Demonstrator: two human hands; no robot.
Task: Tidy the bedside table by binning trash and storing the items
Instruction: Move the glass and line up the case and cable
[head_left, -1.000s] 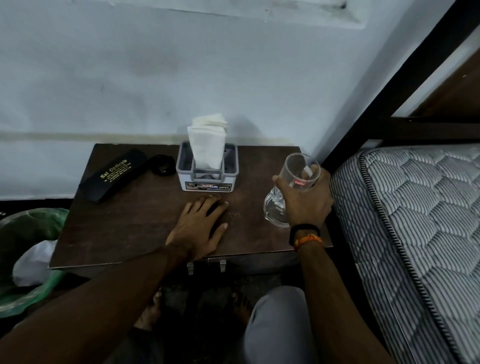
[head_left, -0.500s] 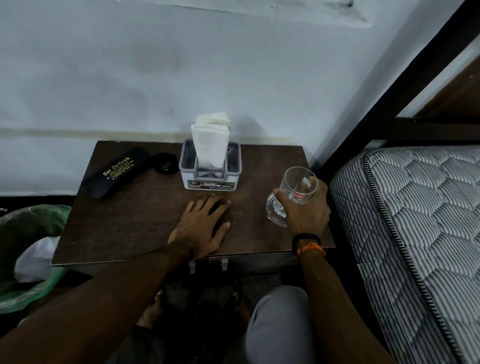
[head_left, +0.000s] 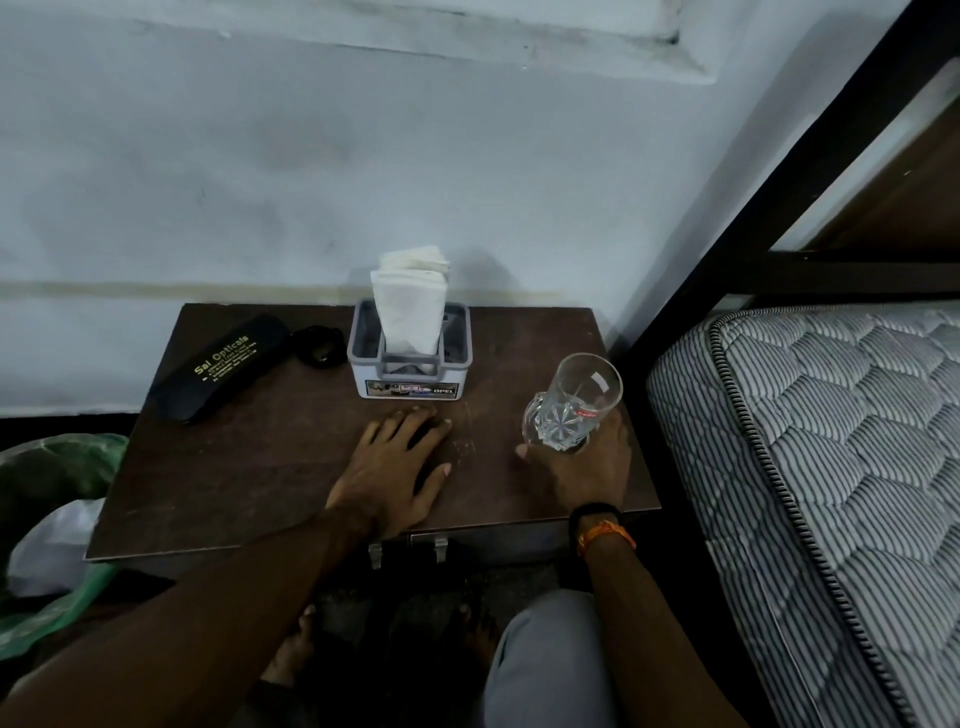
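Bedside table (head_left: 249, 467) sits low against the wall, and nearest on it the left hand (head_left: 395, 473) lies flat, fingers straight, holding nothing. Just right of it the right hand (head_left: 582, 467) curls around the base of the glass mug (head_left: 574, 408), which now stands on the tabletop near the right edge — a second ago it was held tilted above the surface. Let go carelessly, the mug could tip toward the mattress (head_left: 810, 467). Farther back stand the tissue holder (head_left: 410, 353) and the black spectacle case (head_left: 218, 369). A green bin bag (head_left: 57, 467) waits at left.
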